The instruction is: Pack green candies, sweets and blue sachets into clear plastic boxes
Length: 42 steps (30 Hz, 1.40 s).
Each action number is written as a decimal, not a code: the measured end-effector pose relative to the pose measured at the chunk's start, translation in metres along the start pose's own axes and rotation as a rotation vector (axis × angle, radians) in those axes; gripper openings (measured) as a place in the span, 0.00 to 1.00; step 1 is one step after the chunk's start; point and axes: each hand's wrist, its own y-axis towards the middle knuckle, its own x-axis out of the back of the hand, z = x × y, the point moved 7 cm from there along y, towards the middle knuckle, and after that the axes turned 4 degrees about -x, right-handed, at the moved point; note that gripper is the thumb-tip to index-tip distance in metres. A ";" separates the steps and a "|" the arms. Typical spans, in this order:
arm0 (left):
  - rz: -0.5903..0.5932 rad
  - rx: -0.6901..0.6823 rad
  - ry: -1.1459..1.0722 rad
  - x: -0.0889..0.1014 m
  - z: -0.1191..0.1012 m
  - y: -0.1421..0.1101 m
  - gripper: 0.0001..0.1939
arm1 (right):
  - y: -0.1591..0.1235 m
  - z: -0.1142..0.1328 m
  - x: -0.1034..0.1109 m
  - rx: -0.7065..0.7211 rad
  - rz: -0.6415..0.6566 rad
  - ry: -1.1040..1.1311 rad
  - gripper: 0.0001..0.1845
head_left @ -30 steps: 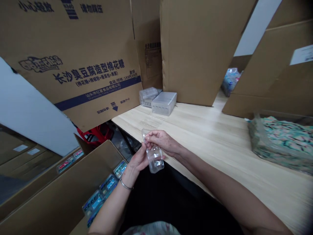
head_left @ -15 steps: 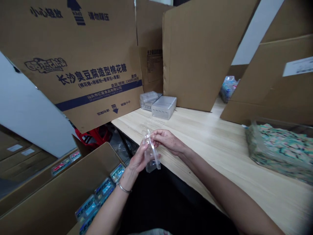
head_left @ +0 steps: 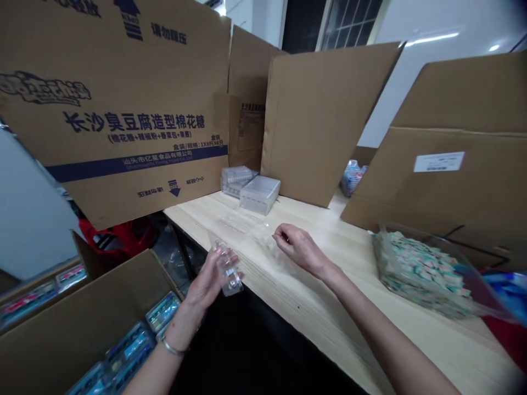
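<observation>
My left hand [head_left: 211,274] holds a small clear plastic box [head_left: 229,273] with moulded compartments, tilted over the table's front edge. My right hand [head_left: 300,248] is to its right, above the table, with thumb and fingers pinched together. A blurred clear plastic piece [head_left: 272,253] hangs from those fingertips; its exact shape cannot be made out. Beyond the hands, a thin clear plastic tray [head_left: 239,224] lies on the wooden table [head_left: 346,307]. Stacked clear plastic boxes [head_left: 259,195] stand at the back, against the cardboard.
A large printed carton [head_left: 140,104] rises at the back left. On the right, a clear bin [head_left: 395,280] holds many small colourful packets. Below left, an open carton [head_left: 78,323] contains packed blue boxes [head_left: 132,343]. A red stool [head_left: 119,236] stands beneath the table's left end.
My hands have moved apart. The left lowered to the left with the clear box, and the right drew away to the right with a clear piece. The view has tilted up and turned right.
</observation>
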 end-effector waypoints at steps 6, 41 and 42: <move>0.044 0.140 -0.097 0.012 0.009 -0.007 0.22 | 0.026 -0.044 -0.074 0.053 0.236 -0.715 0.15; 0.016 -0.113 0.285 0.031 0.012 0.012 0.23 | -0.084 -0.021 -0.088 0.460 0.029 -0.745 0.17; 0.029 -0.116 0.323 0.031 0.012 0.011 0.22 | -0.078 -0.021 -0.091 0.459 0.034 -0.740 0.17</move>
